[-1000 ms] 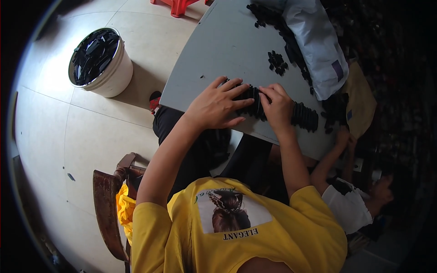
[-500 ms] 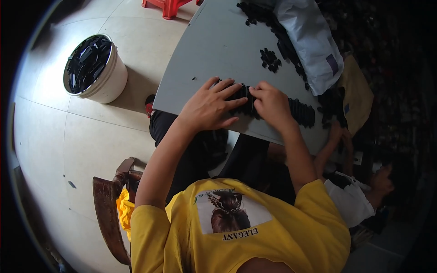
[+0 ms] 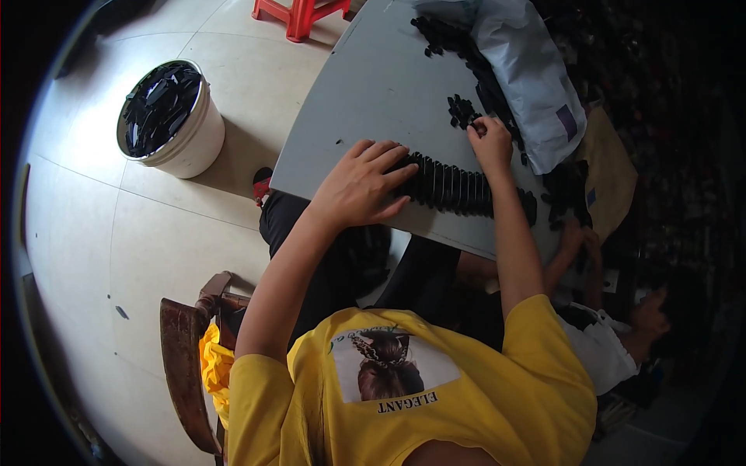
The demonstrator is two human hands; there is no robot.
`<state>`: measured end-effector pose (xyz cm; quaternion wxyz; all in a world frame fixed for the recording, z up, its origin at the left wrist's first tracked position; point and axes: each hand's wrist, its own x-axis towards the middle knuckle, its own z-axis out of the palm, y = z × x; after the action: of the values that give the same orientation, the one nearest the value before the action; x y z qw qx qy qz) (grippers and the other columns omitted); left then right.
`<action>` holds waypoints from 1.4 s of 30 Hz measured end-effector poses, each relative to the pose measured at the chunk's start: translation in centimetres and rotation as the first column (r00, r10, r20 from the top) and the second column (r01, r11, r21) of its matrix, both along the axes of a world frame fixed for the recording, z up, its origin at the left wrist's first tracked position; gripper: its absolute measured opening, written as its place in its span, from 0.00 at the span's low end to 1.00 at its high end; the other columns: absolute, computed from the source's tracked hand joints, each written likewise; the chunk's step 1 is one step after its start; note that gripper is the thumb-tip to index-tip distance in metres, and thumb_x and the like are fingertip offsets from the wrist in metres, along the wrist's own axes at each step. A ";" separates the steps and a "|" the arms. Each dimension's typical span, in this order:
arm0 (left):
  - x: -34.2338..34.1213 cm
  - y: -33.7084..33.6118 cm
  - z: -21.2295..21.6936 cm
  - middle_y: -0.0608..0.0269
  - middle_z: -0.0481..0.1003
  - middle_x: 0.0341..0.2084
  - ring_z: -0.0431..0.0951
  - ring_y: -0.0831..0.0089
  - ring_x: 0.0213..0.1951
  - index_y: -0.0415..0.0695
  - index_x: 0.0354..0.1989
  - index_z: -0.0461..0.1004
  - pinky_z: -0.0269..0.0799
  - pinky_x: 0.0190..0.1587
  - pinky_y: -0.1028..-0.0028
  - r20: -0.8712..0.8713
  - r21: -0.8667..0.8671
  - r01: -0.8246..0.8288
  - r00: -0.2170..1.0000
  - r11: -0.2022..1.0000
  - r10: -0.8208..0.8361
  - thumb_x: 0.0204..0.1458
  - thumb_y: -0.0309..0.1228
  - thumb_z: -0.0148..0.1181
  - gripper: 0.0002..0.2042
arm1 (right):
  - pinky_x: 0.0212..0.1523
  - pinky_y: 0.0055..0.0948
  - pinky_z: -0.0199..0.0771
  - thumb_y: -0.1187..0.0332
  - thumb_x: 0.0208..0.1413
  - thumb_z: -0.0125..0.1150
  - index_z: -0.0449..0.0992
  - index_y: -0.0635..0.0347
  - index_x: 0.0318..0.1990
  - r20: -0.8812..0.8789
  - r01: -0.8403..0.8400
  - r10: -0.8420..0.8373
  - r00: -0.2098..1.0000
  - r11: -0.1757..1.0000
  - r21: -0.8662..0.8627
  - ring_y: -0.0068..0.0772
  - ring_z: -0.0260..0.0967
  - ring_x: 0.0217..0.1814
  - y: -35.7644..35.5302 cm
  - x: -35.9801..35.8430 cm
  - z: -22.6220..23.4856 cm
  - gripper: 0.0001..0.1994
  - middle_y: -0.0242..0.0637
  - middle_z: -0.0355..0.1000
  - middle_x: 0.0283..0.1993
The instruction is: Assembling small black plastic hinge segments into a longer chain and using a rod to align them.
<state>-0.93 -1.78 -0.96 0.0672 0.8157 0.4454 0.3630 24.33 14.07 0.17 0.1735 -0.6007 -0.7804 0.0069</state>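
Note:
A long row of thin black plastic pieces [image 3: 454, 189], packed side by side, runs along the near edge of the grey table. Against its left end rests my left hand [image 3: 361, 186], palm down and open, fingers stretched and apart, fingertips touching the end pieces. My right hand [image 3: 493, 147] is beyond the row, at a small pile of little black parts [image 3: 461, 109]. Its thumb and fingers are pinched together at the pile's near edge, seemingly on one small black part, mostly hidden. My right forearm crosses over the row's right portion.
A white plastic bag [image 3: 528, 85] and more black parts [image 3: 443, 35] lie across the table's far right. A brown paper bag [image 3: 610, 167] is beside another person's hands [image 3: 579, 237]. On the floor stand a white bucket [image 3: 206, 140] of black pieces and a red stool [image 3: 301, 19].
My right hand has left the row and moved away from me to the small pile, uncovering the row's middle. My left hand stays at the left end. The view has shifted slightly.

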 end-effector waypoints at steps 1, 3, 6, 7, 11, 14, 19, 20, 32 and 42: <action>0.0 0.0 0.0 0.56 0.70 0.51 0.66 0.63 0.57 0.46 0.49 0.74 0.59 0.59 0.64 0.001 -0.002 0.002 1.000 1.000 -0.002 0.48 0.41 0.59 0.20 | 0.37 0.35 0.73 0.68 0.49 0.63 0.79 0.59 0.37 0.001 0.002 -0.002 1.000 1.000 -0.002 0.39 0.73 0.35 -0.1 0.1 0.0 0.09 0.37 0.74 0.35; -0.1 0.0 0.1 0.57 0.71 0.49 0.67 0.62 0.55 0.45 0.47 0.74 0.61 0.57 0.65 0.031 0.018 -0.025 0.999 1.000 0.024 0.47 0.39 0.60 0.19 | 0.33 0.30 0.75 0.71 0.50 0.61 0.77 0.63 0.36 -0.051 -0.055 0.060 0.997 0.993 0.106 0.33 0.75 0.31 -0.6 0.1 0.4 0.07 0.38 0.75 0.30; 0.0 0.1 0.1 0.57 0.72 0.46 0.69 0.63 0.53 0.44 0.46 0.74 0.63 0.55 0.66 0.079 0.034 -0.042 0.996 0.999 0.039 0.47 0.37 0.60 0.18 | 0.29 0.23 0.75 0.76 0.51 0.59 0.77 0.65 0.35 -0.484 0.032 -0.105 0.869 0.987 -0.157 0.26 0.75 0.25 -2.7 -0.7 1.8 0.05 0.37 0.75 0.26; -0.1 0.1 0.1 0.57 0.72 0.46 0.69 0.63 0.53 0.44 0.46 0.74 0.63 0.55 0.66 0.080 0.031 -0.044 0.996 0.999 0.041 0.47 0.37 0.60 0.18 | 0.29 0.23 0.75 0.76 0.51 0.59 0.77 0.65 0.35 -0.483 0.030 -0.106 0.869 0.986 -0.161 0.26 0.75 0.25 -3.7 -1.3 2.2 0.05 0.37 0.75 0.26; 0.0 0.0 -0.1 0.60 0.73 0.43 0.71 0.64 0.50 0.44 0.43 0.75 0.65 0.52 0.67 0.095 0.021 -0.050 0.994 0.999 0.048 0.46 0.35 0.61 0.16 | 0.30 0.18 0.73 0.79 0.54 0.57 0.77 0.66 0.35 -0.661 -0.199 0.007 0.750 0.956 -0.215 0.19 0.73 0.29 -7.7 -3.6 2.1 0.04 0.33 0.75 0.32; -0.2 -0.2 -0.4 0.61 0.74 0.41 0.71 0.65 0.48 0.44 0.40 0.76 0.65 0.51 0.68 0.097 0.037 -0.057 0.994 0.998 0.053 0.45 0.35 0.61 0.14 | 0.27 0.18 0.69 0.80 0.48 0.61 0.79 0.63 0.32 -0.484 -0.365 0.323 0.813 0.931 0.007 0.19 0.69 0.28 -10.1 -6.3 2.7 0.04 0.33 0.73 0.34; 0.1 0.0 -0.4 0.63 0.74 0.38 0.72 0.66 0.46 0.44 0.36 0.77 0.66 0.49 0.69 0.097 0.056 -0.050 0.994 0.997 0.044 0.44 0.34 0.62 0.11 | 0.28 0.22 0.70 0.80 0.45 0.65 0.79 0.63 0.32 -0.388 -0.399 0.420 0.821 0.907 0.138 0.25 0.71 0.31 -10.0 -6.7 0.4 0.06 0.34 0.73 0.34; 0.1 0.0 -0.4 0.64 0.74 0.38 0.72 0.67 0.46 0.44 0.35 0.77 0.66 0.48 0.69 0.101 0.059 -0.050 0.994 0.997 0.044 0.44 0.34 0.62 0.11 | 0.31 0.25 0.71 0.80 0.44 0.65 0.79 0.63 0.32 -0.316 -0.411 0.455 0.833 0.890 0.199 0.29 0.71 0.33 -10.1 -7.0 0.4 0.06 0.35 0.73 0.34; 0.1 0.0 -0.5 0.64 0.74 0.38 0.72 0.67 0.45 0.44 0.34 0.78 0.66 0.48 0.70 0.099 0.087 -0.053 0.994 0.995 0.045 0.43 0.32 0.61 0.10 | 0.41 0.34 0.70 0.79 0.44 0.61 0.80 0.60 0.36 -0.017 -0.468 0.469 0.883 0.882 0.050 0.38 0.67 0.42 -11.3 -7.7 3.0 0.09 0.35 0.70 0.38; -0.2 -0.4 -0.4 0.60 0.75 0.43 0.73 0.63 0.48 0.43 0.39 0.78 0.67 0.52 0.66 0.073 -0.006 -0.020 0.997 1.000 0.020 0.43 0.30 0.61 0.13 | 0.33 0.25 0.72 0.82 0.46 0.54 0.81 0.60 0.35 -0.219 -0.380 0.367 0.904 0.925 -0.022 0.29 0.70 0.38 -5.8 -4.6 2.9 0.12 0.34 0.70 0.39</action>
<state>-1.13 -2.17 -1.36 0.0819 0.7973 0.4517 0.3920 19.78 8.24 3.03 0.2311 -0.4413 -0.8575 0.1287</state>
